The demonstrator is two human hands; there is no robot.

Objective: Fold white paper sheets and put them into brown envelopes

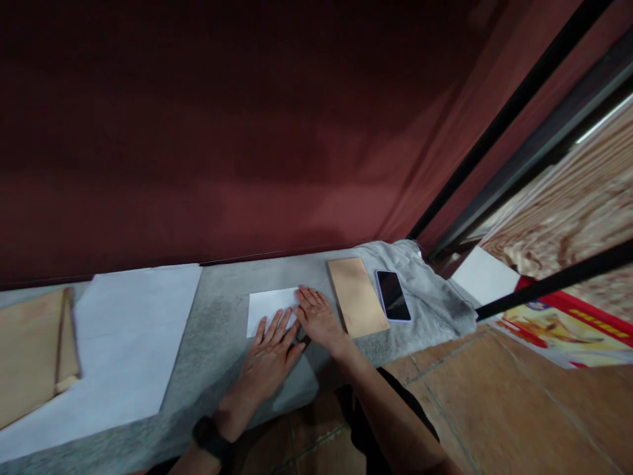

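Note:
A small white sheet of paper [264, 303] lies flat on the grey ledge in front of me. My left hand [274, 349] rests on its lower part with the fingers spread and the palm down. Over the sheet's right side lies my right hand [316, 316], its fingers stretched out flat. The two hands nearly meet at the thumb and fingertips. A dark strip shows just under them, too covered to name. To the right of my right hand is a tan rectangular piece [359, 297], like a paper packet or board.
A phone [393, 295] lies right of the tan piece, on a grey cloth [430, 303]. Large white paper [133, 330] and a brown paper bag [34, 349] cover the ledge's left. A dark red wall [247, 165] stands behind; black bars and a colourful box [564, 326] are at right.

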